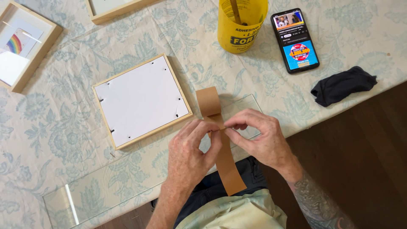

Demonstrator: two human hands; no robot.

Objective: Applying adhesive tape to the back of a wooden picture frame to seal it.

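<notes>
Both hands are on the tape (220, 144) right now, pinching the brown strip between them just over the table's near edge. Left hand (188, 154) has thumb and forefinger clamped on the strip from one side, the other fingers curled loosely. Right hand (258, 138) grips it from the other side, fingertips (231, 124) meeting the left's almost nose to nose. Whether the strip is being torn or just held, I cannot tell.

Tape runs in a long band: the upper end loops up near the frame's corner, the lower end hangs down past the table edge over the person's lap.

Just left of the hands, a wooden frame (142, 101) lies face down, white backing up, small dark tabs around its border. Under the hands and stretching toward the lower left, a glass pane (110, 191) lies flat on the tablecloth (55, 127), pale with a blue floral print.

Farther back, a yellow tub (241, 25) stands with a stick in it. Beside it, a phone (295, 40) lies screen up and lit. Off to the right, near the table edge, a dark cloth (342, 85) sits crumpled. Two more frames at the far left: one (23, 44) showing a rainbow picture, another (116, 9) cut off by the top edge.
</notes>
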